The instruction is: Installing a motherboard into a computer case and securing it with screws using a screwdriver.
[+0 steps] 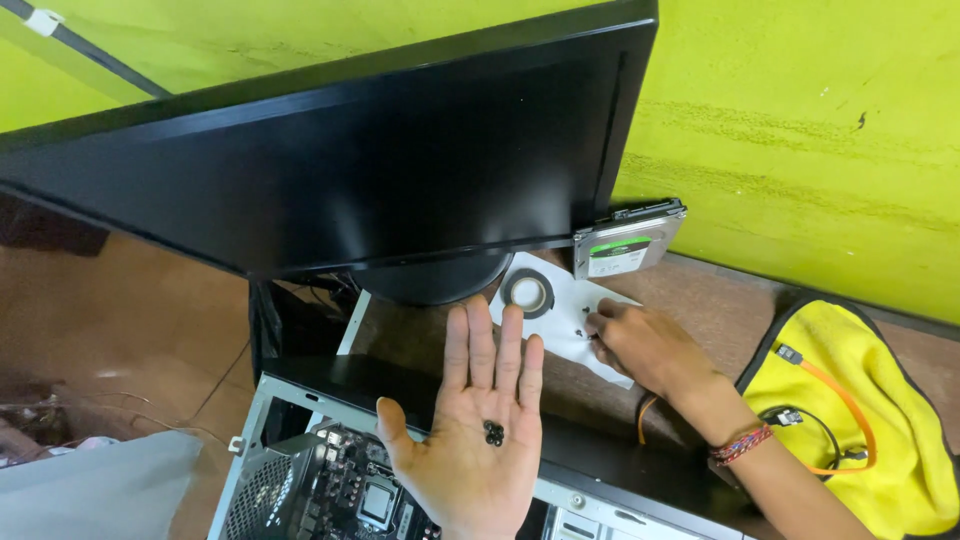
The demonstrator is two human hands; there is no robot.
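Screws [493, 433] sit in a little black pile on the left hand [470, 420], which lies flat and open, palm up. More tiny ones (hard to see) lie on white paper [565, 305] up and to the right, where the right hand [640, 345] pinches at them with fingertips together.

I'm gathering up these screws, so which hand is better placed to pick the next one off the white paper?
The right hand. Its fingers already rest on the white paper beside the small dark screws lying there. The left hand is palm up, away from the paper, cradling collected screws.
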